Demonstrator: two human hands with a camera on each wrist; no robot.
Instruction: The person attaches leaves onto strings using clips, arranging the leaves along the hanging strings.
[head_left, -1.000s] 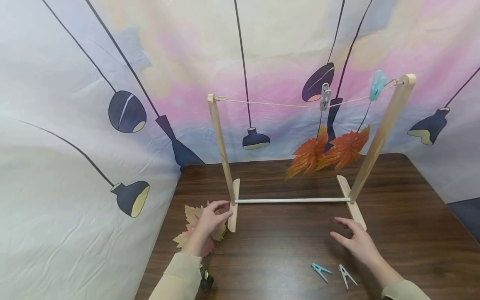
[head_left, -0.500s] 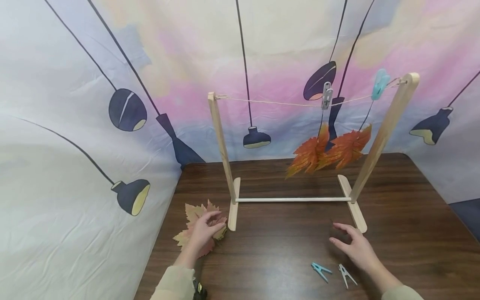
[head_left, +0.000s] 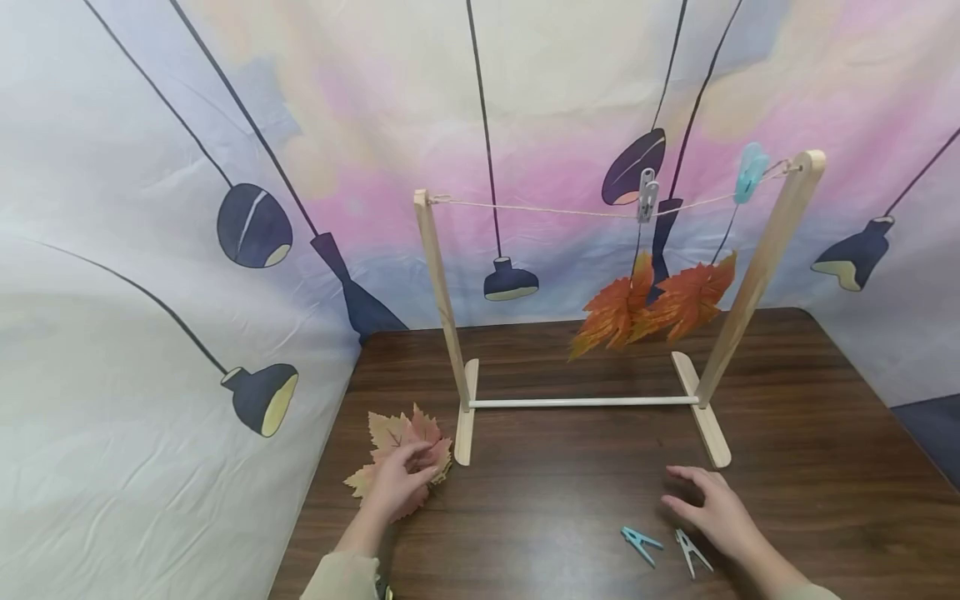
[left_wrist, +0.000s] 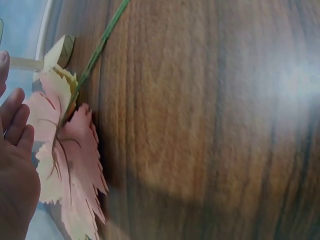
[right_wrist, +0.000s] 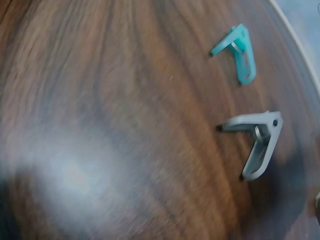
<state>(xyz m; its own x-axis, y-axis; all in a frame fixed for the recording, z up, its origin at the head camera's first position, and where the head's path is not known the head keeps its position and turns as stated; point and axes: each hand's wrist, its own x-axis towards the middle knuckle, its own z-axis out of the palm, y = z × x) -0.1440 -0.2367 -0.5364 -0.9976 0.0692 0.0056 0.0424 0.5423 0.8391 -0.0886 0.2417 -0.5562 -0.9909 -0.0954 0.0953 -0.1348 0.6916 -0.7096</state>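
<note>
My left hand (head_left: 399, 481) hovers over pale pink-and-yellow maple leaves (head_left: 384, 431) lying left of the wooden rack. In the left wrist view its fingers are loosely bent beside the leaves (left_wrist: 75, 150), whose green stem (left_wrist: 102, 42) points away; nothing is in its grip. Relaxed and holding nothing, my right hand (head_left: 716, 510) is above the table's right part. Just below and left of it lie a blue clothespin (head_left: 640, 544) and a grey clothespin (head_left: 692, 552), apart from each other. The right wrist view shows the blue clothespin (right_wrist: 241, 52) and grey clothespin (right_wrist: 257, 140), but no fingers.
A wooden rack (head_left: 442, 304) with a white crossbar (head_left: 585, 402) stands mid-table. From its string (head_left: 525, 207), two orange leaves (head_left: 686, 302) hang by a grey clothespin (head_left: 647, 196) and a blue clothespin (head_left: 751, 173). A printed cloth (head_left: 375, 100) backs the table.
My left hand has drawn back from the rack's left foot to over the pale leaves. The right hand has come slightly nearer the loose clothespins.
</note>
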